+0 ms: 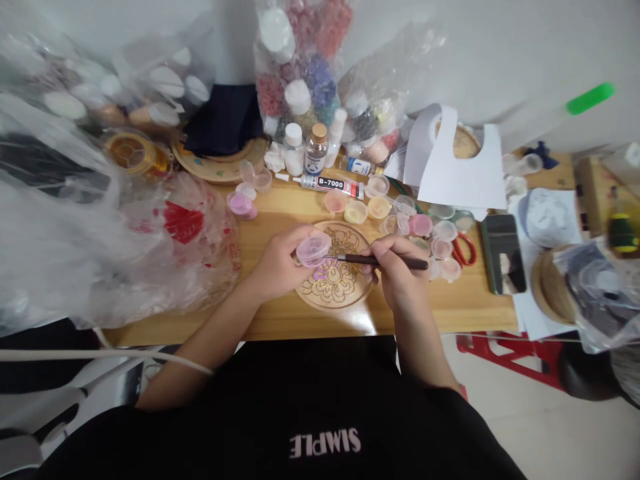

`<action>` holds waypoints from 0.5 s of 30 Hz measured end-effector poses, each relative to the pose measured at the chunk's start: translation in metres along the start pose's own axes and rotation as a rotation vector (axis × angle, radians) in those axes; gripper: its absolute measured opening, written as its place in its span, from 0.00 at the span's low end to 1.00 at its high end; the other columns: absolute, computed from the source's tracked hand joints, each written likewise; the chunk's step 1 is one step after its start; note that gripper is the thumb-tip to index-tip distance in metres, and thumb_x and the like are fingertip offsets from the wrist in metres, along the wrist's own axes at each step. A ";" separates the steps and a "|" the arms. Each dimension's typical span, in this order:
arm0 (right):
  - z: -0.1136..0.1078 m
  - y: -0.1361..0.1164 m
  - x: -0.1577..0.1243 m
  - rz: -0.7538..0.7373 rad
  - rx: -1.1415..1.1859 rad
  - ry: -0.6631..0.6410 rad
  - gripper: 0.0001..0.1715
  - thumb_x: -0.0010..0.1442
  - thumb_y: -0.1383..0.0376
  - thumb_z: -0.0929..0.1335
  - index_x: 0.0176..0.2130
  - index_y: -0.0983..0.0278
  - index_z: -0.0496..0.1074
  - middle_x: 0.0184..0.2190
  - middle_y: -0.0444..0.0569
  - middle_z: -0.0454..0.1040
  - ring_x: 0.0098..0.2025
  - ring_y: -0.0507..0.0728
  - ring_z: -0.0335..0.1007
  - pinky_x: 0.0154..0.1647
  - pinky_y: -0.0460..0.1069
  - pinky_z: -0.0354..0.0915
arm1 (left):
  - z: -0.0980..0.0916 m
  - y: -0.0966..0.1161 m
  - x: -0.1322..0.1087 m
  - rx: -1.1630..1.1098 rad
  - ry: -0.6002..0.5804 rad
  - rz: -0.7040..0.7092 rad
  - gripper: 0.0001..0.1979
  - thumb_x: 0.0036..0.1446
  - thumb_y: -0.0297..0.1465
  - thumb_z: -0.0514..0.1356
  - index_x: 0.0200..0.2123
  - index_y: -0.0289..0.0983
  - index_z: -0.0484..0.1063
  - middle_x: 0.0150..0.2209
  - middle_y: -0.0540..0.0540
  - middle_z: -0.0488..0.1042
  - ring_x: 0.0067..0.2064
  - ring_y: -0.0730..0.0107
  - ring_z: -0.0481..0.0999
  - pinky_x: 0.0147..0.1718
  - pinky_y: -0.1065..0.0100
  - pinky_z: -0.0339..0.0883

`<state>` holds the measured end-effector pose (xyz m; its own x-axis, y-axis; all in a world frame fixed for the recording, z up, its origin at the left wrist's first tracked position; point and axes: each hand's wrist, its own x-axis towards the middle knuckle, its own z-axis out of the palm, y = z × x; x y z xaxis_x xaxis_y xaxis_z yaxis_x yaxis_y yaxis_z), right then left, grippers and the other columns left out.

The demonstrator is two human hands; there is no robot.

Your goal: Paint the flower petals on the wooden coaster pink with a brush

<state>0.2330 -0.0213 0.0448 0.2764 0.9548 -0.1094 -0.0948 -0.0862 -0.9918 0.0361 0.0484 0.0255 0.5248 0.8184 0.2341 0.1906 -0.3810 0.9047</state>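
A round wooden disc (pixel 345 290) with a gold-outlined flower pattern lies on the wooden table in front of me. My left hand (pixel 280 263) is closed around a small clear cup of pink beads (pixel 313 249), held just above the disc's left side. My right hand (pixel 397 267) pinches a thin dark tool (pixel 387 261) like a pen. The tool's tip points left and sits at the rim of the pink cup. Part of the disc is hidden under both hands.
Several small cups of coloured beads (pixel 420 227) crowd the table behind the disc, with a B-7000 glue tube (pixel 333 183), small bottles (pixel 316 148), red scissors (pixel 467 250) and a phone (pixel 503 253). Plastic bags (pixel 75 233) fill the left side. The table edge (pixel 320 330) runs close to my body.
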 end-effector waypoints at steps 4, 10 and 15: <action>0.006 0.002 0.001 0.016 0.083 0.013 0.15 0.58 0.55 0.74 0.26 0.60 0.75 0.16 0.39 0.72 0.16 0.49 0.65 0.16 0.44 0.60 | 0.000 0.001 0.001 0.012 0.021 0.032 0.05 0.55 0.25 0.64 0.35 0.39 0.73 0.35 0.50 0.80 0.35 0.69 0.79 0.35 0.67 0.74; 0.010 0.004 -0.001 0.000 0.146 0.046 0.15 0.60 0.54 0.74 0.27 0.60 0.73 0.16 0.39 0.72 0.15 0.49 0.64 0.15 0.45 0.58 | -0.001 0.005 0.001 0.029 0.006 -0.044 0.05 0.55 0.24 0.63 0.36 0.38 0.75 0.36 0.49 0.82 0.37 0.69 0.80 0.38 0.69 0.75; 0.007 0.001 -0.001 -0.043 0.144 0.051 0.16 0.59 0.54 0.74 0.26 0.60 0.73 0.17 0.39 0.72 0.15 0.49 0.65 0.14 0.45 0.56 | 0.000 0.004 0.001 0.001 0.019 -0.044 0.06 0.55 0.23 0.64 0.36 0.37 0.75 0.37 0.49 0.82 0.37 0.70 0.79 0.39 0.69 0.74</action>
<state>0.2264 -0.0201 0.0441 0.3307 0.9409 -0.0735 -0.2169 0.0000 -0.9762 0.0371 0.0477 0.0298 0.4997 0.8425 0.2011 0.2141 -0.3451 0.9138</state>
